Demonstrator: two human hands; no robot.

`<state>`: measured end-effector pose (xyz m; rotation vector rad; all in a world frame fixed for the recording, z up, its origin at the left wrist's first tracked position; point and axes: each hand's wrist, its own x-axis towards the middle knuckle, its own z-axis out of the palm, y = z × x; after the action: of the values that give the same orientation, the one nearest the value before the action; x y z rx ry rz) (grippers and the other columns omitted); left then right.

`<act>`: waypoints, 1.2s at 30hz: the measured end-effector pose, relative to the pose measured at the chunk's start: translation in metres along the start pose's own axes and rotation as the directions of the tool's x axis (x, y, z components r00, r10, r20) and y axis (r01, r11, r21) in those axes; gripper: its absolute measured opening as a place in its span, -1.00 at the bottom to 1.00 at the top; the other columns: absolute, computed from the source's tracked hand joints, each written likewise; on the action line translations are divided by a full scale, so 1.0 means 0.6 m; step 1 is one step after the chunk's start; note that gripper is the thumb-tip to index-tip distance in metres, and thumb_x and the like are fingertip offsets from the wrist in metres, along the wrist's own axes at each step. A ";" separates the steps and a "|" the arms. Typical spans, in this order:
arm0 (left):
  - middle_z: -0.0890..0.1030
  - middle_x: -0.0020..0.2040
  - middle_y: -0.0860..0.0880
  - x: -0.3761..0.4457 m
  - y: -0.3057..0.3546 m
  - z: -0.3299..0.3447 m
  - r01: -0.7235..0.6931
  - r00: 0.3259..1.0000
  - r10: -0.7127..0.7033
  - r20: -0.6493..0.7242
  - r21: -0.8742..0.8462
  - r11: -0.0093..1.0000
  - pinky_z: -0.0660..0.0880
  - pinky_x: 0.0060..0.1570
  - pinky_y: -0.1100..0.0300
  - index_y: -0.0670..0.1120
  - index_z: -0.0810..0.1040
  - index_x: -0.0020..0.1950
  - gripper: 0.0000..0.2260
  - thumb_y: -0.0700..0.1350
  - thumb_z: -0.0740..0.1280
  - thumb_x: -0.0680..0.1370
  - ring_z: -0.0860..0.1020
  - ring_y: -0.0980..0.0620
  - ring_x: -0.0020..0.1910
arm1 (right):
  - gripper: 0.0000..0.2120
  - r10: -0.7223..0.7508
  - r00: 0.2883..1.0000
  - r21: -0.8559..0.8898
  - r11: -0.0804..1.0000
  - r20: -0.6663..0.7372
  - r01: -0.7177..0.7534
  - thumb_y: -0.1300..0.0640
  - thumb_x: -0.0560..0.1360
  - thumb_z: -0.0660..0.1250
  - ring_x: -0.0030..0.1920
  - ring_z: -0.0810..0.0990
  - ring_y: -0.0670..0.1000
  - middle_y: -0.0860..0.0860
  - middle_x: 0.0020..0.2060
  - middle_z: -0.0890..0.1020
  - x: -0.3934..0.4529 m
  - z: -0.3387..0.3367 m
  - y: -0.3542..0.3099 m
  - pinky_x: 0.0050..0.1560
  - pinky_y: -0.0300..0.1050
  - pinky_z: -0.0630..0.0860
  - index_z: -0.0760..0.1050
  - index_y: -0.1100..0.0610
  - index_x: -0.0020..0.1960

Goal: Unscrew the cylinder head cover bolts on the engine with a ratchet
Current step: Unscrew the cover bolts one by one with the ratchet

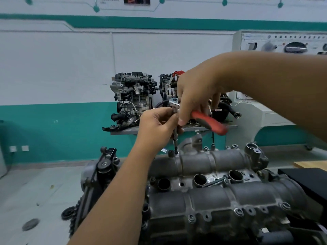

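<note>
Right hand [196,96] gripping ratchet [208,122], above engine [221,197]

A grey floor [35,183] carries the scene. A dark round disc [30,224] lies on it at lower left, with small specks of debris nearby. Against the far wall, a grey metal shelf [123,132] holds two engines side by side: one [133,96] at left, and one [169,87] at right, partly hidden. At right, a white cabinet [276,119] stands on the floor on casters. What supports the near engine [212,197] is out of view.
</note>
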<state>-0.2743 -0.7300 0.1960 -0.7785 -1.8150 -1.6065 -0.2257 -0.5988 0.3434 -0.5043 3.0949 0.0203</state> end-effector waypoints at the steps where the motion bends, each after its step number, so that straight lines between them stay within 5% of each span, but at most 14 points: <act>1: 0.67 -0.27 -0.24 0.000 0.000 0.000 0.013 1.000 -0.013 0.014 -0.006 1.000 0.65 -0.27 -0.23 -0.27 0.66 -0.07 -0.89 -0.27 0.38 0.62 0.69 -0.16 -0.32 | -0.79 0.005 1.000 -0.011 1.000 -0.001 -0.005 0.08 0.41 0.59 -0.26 0.68 0.06 0.00 -0.42 0.69 -0.001 -0.001 0.004 -0.08 0.02 0.61 0.58 0.12 -0.21; 5: 0.66 -0.25 -0.25 0.000 -0.002 0.002 0.026 0.999 -0.025 0.029 -0.017 1.000 0.62 -0.28 -0.22 -0.27 0.64 -0.05 -0.88 -0.24 0.38 0.63 0.69 -0.17 -0.31 | -0.77 -0.129 0.948 -0.294 0.955 -0.291 0.040 0.22 0.45 0.46 -0.33 0.45 0.10 0.03 -0.45 0.47 0.013 0.010 0.009 -0.35 -0.15 0.32 0.45 0.18 -0.30; 8: 0.67 -0.26 -0.24 0.002 -0.006 0.002 -0.002 1.000 0.002 -0.004 -0.005 1.000 0.65 -0.30 -0.21 -0.28 0.65 -0.05 -0.89 -0.24 0.40 0.62 0.70 -0.19 -0.32 | -0.76 -0.031 0.989 -0.115 0.993 -0.142 0.014 0.03 0.42 0.57 -0.35 0.67 0.04 0.02 -0.46 0.66 0.006 0.012 -0.001 -0.26 -0.12 0.58 0.59 0.15 -0.24; 11: 0.66 -0.26 -0.26 0.002 -0.006 0.000 0.010 1.000 -0.010 -0.004 -0.013 1.000 0.66 -0.30 -0.15 -0.28 0.64 -0.07 -0.90 -0.28 0.40 0.62 0.70 -0.15 -0.33 | -0.80 0.046 0.999 0.021 0.999 0.003 -0.046 0.06 0.43 0.58 -0.24 0.75 0.09 0.08 -0.28 0.75 0.004 0.002 -0.002 -0.09 0.07 0.69 0.65 0.16 -0.12; 13: 0.66 -0.26 -0.26 0.002 -0.005 0.001 0.033 0.999 -0.033 0.025 -0.022 0.999 0.64 -0.28 -0.17 -0.24 0.63 -0.09 -0.89 -0.25 0.39 0.63 0.70 -0.16 -0.33 | -0.82 0.017 0.995 -0.162 0.986 -0.096 -0.032 0.14 0.47 0.55 -0.13 0.73 0.13 0.12 -0.17 0.73 0.008 0.001 -0.001 -0.11 -0.05 0.64 0.61 0.22 -0.07; 16: 0.65 -0.26 -0.27 0.001 -0.004 0.002 0.024 0.999 -0.023 0.024 -0.019 1.000 0.63 -0.28 -0.19 -0.22 0.63 -0.09 -0.89 -0.25 0.38 0.63 0.69 -0.21 -0.32 | -0.77 -0.051 0.972 -0.296 0.955 -0.229 -0.019 0.09 0.49 0.52 -0.20 0.61 0.07 0.05 -0.28 0.64 0.017 0.013 -0.001 -0.30 -0.14 0.42 0.54 0.18 -0.19; 21: 0.65 -0.27 -0.28 0.001 -0.006 0.000 0.016 1.000 -0.016 0.015 -0.010 1.000 0.63 -0.33 -0.17 -0.25 0.63 -0.10 -0.88 -0.26 0.39 0.62 0.70 -0.21 -0.33 | -0.78 0.043 0.996 -0.001 0.999 0.075 -0.043 -0.01 0.45 0.55 -0.24 0.75 0.05 0.06 -0.26 0.75 -0.001 0.000 -0.008 0.03 0.11 0.64 0.65 0.13 -0.11; 25: 0.66 -0.24 -0.28 0.000 -0.005 0.001 0.029 0.997 -0.028 0.077 -0.014 0.999 0.64 -0.30 -0.11 -0.24 0.59 -0.10 -0.86 -0.24 0.35 0.65 0.71 -0.23 -0.28 | -0.78 -0.048 0.978 -0.310 0.951 -0.204 -0.018 0.13 0.48 0.53 -0.19 0.60 0.08 0.06 -0.26 0.62 0.010 0.007 0.000 -0.27 -0.13 0.45 0.52 0.17 -0.21; 27: 0.65 -0.23 -0.29 -0.002 -0.005 0.001 0.016 0.997 -0.015 0.071 -0.016 1.000 0.63 -0.30 -0.14 -0.26 0.61 -0.06 -0.88 -0.24 0.36 0.64 0.71 -0.23 -0.29 | -0.74 -0.083 0.959 -0.316 0.949 -0.271 -0.007 0.07 0.47 0.53 -0.26 0.57 0.04 0.03 -0.34 0.61 0.015 0.014 0.001 -0.33 -0.14 0.39 0.51 0.15 -0.25; 32: 0.65 -0.25 -0.32 -0.001 -0.005 0.002 0.007 0.999 -0.006 0.031 -0.007 1.000 0.60 -0.29 -0.27 -0.32 0.61 -0.07 -0.87 -0.26 0.38 0.62 0.70 -0.19 -0.33 | -0.78 0.048 0.999 0.010 0.999 0.025 -0.049 0.00 0.41 0.57 -0.27 0.75 0.06 0.05 -0.29 0.75 -0.006 0.001 -0.011 0.01 0.12 0.65 0.65 0.14 -0.15; 36: 0.66 -0.22 -0.31 -0.001 -0.005 0.002 0.057 0.996 -0.055 0.077 -0.025 0.998 0.62 -0.21 -0.27 -0.31 0.58 -0.04 -0.87 -0.25 0.35 0.65 0.70 -0.26 -0.27 | -0.87 -0.075 0.960 -0.315 0.949 -0.268 -0.014 0.16 0.43 0.55 -0.12 0.63 0.10 0.05 -0.22 0.66 0.002 0.004 -0.014 -0.24 -0.14 0.48 0.61 0.15 -0.14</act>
<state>-0.2761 -0.7290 0.1933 -0.8173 -1.8877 -1.6610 -0.2240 -0.6071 0.3409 -0.6096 3.3740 0.4944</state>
